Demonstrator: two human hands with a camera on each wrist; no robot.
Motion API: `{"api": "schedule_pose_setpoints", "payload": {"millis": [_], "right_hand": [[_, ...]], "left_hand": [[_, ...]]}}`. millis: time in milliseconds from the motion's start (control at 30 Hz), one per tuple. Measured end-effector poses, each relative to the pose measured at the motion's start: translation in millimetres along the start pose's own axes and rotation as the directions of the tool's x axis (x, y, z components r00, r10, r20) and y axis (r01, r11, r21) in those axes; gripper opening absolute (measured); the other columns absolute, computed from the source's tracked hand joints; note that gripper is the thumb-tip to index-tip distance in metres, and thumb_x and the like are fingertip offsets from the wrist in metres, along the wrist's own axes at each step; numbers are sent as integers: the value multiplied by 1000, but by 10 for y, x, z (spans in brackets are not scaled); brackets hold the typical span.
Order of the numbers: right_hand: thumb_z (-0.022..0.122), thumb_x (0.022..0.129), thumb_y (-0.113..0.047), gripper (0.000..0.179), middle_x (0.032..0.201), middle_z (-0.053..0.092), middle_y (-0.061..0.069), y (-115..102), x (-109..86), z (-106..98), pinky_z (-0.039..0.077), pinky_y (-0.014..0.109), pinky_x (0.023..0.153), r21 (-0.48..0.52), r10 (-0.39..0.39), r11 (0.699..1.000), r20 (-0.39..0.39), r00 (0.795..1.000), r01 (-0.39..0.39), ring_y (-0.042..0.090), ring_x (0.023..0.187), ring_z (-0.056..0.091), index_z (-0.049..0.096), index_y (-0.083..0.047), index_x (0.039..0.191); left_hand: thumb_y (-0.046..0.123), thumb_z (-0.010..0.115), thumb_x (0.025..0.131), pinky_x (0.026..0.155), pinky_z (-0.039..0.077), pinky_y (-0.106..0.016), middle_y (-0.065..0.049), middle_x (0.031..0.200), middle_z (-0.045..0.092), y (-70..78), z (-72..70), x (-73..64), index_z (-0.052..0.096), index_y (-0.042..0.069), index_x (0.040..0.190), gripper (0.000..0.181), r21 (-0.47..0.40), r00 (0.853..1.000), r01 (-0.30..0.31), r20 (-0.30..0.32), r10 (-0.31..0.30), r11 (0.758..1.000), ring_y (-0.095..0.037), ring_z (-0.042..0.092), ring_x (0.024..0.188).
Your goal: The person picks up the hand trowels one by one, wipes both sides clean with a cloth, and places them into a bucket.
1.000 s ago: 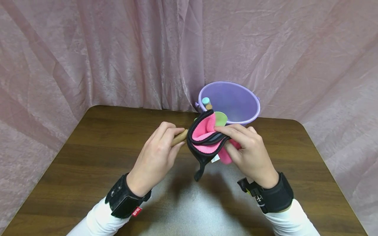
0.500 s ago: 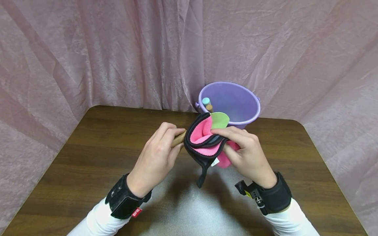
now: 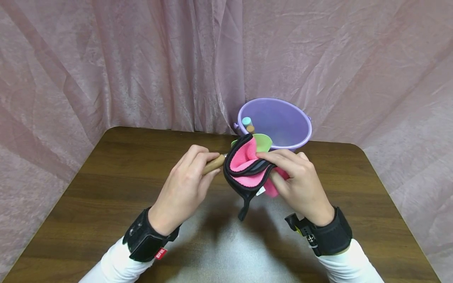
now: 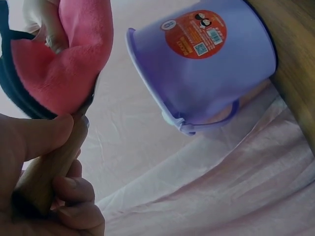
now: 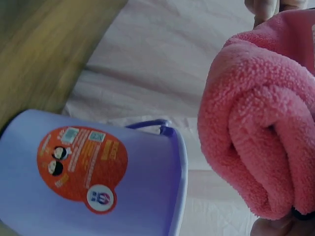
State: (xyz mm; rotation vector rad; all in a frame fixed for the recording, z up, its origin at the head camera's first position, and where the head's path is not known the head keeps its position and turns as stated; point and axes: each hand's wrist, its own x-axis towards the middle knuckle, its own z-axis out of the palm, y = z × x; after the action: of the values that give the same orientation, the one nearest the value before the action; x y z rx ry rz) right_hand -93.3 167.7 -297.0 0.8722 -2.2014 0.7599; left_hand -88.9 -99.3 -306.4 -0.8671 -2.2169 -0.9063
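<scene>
My left hand grips the wooden handle of a small tool, thumb along its top in the left wrist view. A bit of metal shows where the handle meets the cloth. My right hand pinches a fluffy pink cleaning cloth with black edging, a hanging loop and a white tag. The cloth is folded around the tool beyond the handle and hides most of it. Behind the cloth a rounded light green piece sticks out. The right wrist view shows the cloth bunched in thick folds.
A purple bucket stands at the back of the brown wooden table, just beyond the cloth. Inside its left rim are a light blue end and a wooden end. A pink curtain hangs behind.
The cloth and right hand shift slightly left and toward me, then back. The left hand draws a little to the left, baring more of the handle. Both hands keep their holds.
</scene>
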Motion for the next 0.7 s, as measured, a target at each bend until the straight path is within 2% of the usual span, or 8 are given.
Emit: {"api": "schedule_pose_setpoints", "payload": {"millis": [267,433,700], "right_hand": [[60,85,-4,39,104,71,-3,27,-5,-70,30,32,65,-114,4,993,32,999,0,12,90,64,74,-17,119],[56,84,-3,40,102,72,-1,33,13,-86,28,35,62,-190,-41,981,3,999,41,16,83,67,75,-17,117],[54,85,-2,40,95,70,3,11,40,-139,28,41,59,-290,-97,953,-27,995,85,22,82,66,75,-16,116]], "left_hand": [[7,72,89,88,46,-33,-5,107,56,-26,-42,13,64,0,118,31,29,1000,-12,2,12,1000,-18,56,97],[8,73,89,89,45,-35,-5,107,57,-45,-71,11,64,1,118,32,46,1000,-12,4,12,999,-19,56,96],[9,73,89,89,43,-35,-5,108,57,-71,-89,5,64,2,118,31,63,1000,-17,6,16,998,-20,56,98]]}}
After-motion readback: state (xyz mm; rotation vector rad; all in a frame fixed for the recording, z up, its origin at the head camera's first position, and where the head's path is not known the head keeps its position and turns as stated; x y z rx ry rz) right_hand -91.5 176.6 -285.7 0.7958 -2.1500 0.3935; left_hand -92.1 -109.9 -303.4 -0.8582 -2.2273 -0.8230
